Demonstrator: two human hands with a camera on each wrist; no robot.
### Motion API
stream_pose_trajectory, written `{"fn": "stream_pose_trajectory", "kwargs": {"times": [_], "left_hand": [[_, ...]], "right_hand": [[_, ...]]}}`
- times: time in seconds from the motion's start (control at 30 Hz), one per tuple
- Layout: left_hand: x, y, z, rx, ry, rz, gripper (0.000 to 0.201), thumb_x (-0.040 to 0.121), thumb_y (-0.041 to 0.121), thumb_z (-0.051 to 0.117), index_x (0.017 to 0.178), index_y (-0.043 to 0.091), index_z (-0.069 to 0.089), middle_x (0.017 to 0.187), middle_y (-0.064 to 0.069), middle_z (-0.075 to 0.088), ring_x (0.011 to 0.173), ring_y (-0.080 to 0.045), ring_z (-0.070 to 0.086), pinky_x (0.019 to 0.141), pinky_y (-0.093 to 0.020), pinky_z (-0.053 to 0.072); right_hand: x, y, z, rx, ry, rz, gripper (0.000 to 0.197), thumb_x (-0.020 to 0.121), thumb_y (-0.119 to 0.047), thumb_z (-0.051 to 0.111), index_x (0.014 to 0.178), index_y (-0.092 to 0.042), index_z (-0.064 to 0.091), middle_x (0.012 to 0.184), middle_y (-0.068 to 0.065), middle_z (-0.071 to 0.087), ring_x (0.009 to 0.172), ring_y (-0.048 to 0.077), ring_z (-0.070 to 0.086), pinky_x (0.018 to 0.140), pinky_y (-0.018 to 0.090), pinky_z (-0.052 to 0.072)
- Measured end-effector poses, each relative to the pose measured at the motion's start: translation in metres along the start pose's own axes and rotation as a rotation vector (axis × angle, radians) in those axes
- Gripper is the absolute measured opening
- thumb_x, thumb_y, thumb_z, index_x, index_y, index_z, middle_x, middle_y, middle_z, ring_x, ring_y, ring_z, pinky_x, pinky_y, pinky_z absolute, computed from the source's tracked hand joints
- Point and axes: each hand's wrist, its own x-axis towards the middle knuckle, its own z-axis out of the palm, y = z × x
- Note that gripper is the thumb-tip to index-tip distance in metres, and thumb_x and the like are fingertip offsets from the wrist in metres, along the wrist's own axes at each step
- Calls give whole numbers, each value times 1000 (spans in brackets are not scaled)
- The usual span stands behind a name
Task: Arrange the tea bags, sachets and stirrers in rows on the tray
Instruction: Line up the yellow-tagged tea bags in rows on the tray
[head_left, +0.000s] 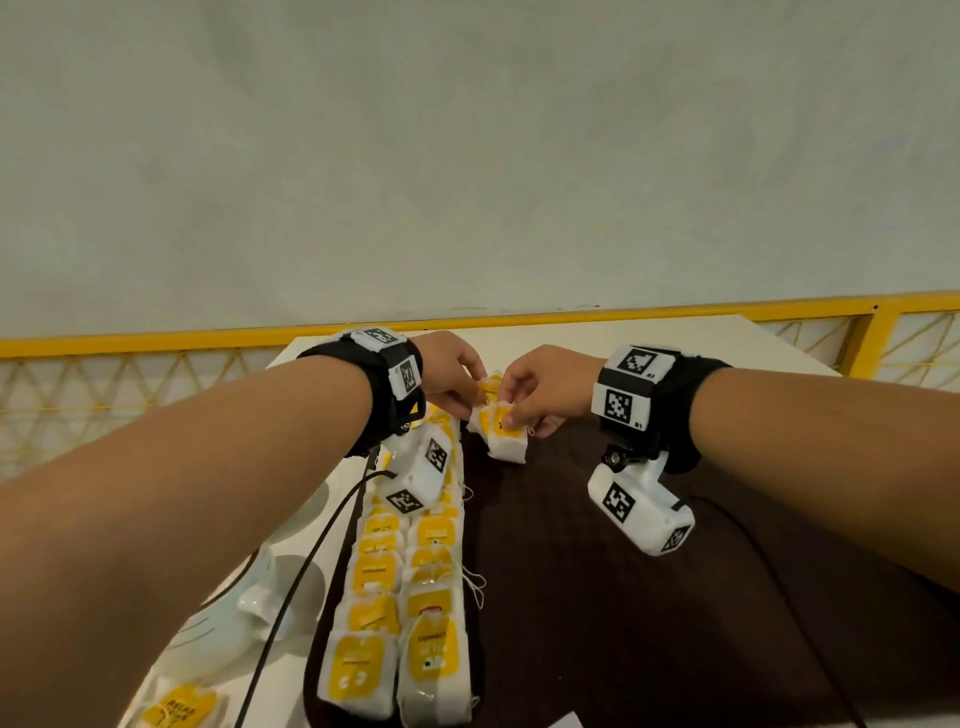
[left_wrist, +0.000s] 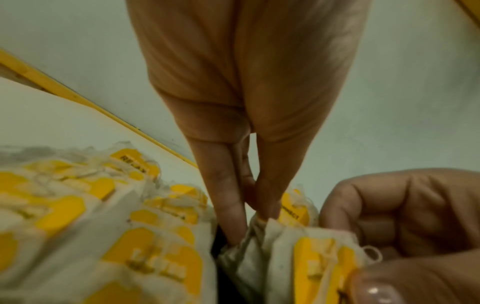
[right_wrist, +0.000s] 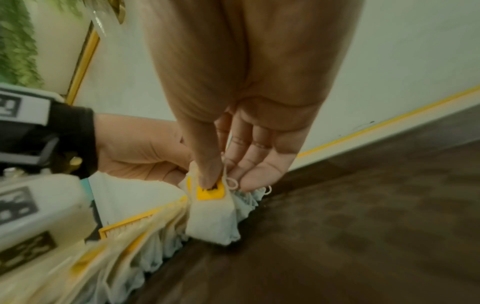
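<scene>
Dangling white tea bag (right_wrist: 213, 218), yellow tag (right_wrist: 209, 192), looped string.

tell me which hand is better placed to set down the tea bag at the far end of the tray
Right. The right hand already pinches the white tea bag with the yellow tag above the dark brown tray; the left hand only steadies it.

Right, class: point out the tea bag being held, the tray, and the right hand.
tea bag (right_wrist: 210, 218), right wrist view, on its white pouch.
tray (head_left: 597, 571), head view, on its bare dark surface.
right hand (head_left: 550, 382), head view, on its back.
</scene>
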Motion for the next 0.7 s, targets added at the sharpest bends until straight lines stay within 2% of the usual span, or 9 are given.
{"fn": "stream_pose_trajectory", "kwargs": {"times": [0.07, 0.13, 0.2, 0.27, 0.37, 0.43, 0.5, 0.6, 0.7], "left_hand": [[2, -3, 1, 2, 12, -4, 13, 84, -3, 66, 84, 10, 64, 84, -13, 67, 68, -18, 68, 72, -28, 59], [2, -5, 1, 18, 28, -19, 13, 83, -3, 68, 85, 9, 62, 84, -13, 66, 70, -20, 67, 72, -30, 59], [1, -4, 0, 42, 41, -26, 12, 81, -1, 71, 85, 7, 62, 81, -11, 66, 64, -15, 67, 67, -26, 59], [0, -1, -2, 103, 62, -9, 9, 83, 6, 72, 86, 9, 64, 77, -7, 67, 57, -6, 65, 61, -19, 57], [1, 5, -6, 214, 79, 19, 10, 87, 14, 67, 98, 13, 67, 76, 2, 67, 66, -4, 64, 59, -16, 52], [2, 8, -6, 255, 53, 10, 13, 89, 12, 64, 102, 14, 68, 76, 5, 66, 69, -5, 64, 60, -16, 50], [4, 10, -5, 290, 50, 8, 14, 90, 9, 62, 103, 14, 68, 76, 7, 65, 66, -3, 64, 53, -14, 49], [6, 11, -4, 316, 72, 32, 15, 90, 7, 61, 103, 11, 68, 73, 8, 63, 57, 1, 61, 43, -8, 43], [9, 11, -6, 340, 55, 30, 16, 91, 7, 60, 105, 11, 67, 78, 5, 65, 66, -2, 63, 53, -11, 49]], "right_hand": [[-2, 3, -2, 31, 13, 3, 13, 80, -15, 76, 85, -12, 64, 80, 4, 65, 64, 10, 63, 58, 24, 57], [0, 7, -8, 57, 113, 24, 14, 82, -20, 74, 85, -10, 64, 79, 5, 67, 63, 9, 63, 55, 21, 54], [1, 11, -12, 84, 212, 51, 11, 85, -14, 71, 80, -9, 62, 79, 8, 67, 64, 10, 64, 56, 21, 56], [3, 14, -12, 79, 207, 73, 11, 84, -2, 68, 78, -9, 61, 79, 10, 67, 67, 13, 65, 63, 24, 58], [7, 13, -8, 74, 143, 85, 23, 79, 10, 67, 79, -12, 61, 82, 9, 68, 69, 14, 65, 69, 29, 59], [10, 9, -4, 51, 129, 81, 22, 78, 10, 66, 80, -12, 60, 82, 11, 68, 59, 11, 64, 55, 25, 57], [13, 6, 0, 2, 145, 92, 19, 80, 9, 64, 84, -9, 61, 83, 12, 66, 57, 13, 62, 43, 20, 51], [17, 4, 1, -92, 169, 89, 25, 84, 7, 62, 106, -6, 64, 94, 9, 62, 76, 21, 62, 55, 24, 55], [21, 3, 0, -158, 99, 72, 31, 86, 2, 63, 116, -6, 63, 104, 8, 61, 83, 23, 62, 63, 24, 55]]}}
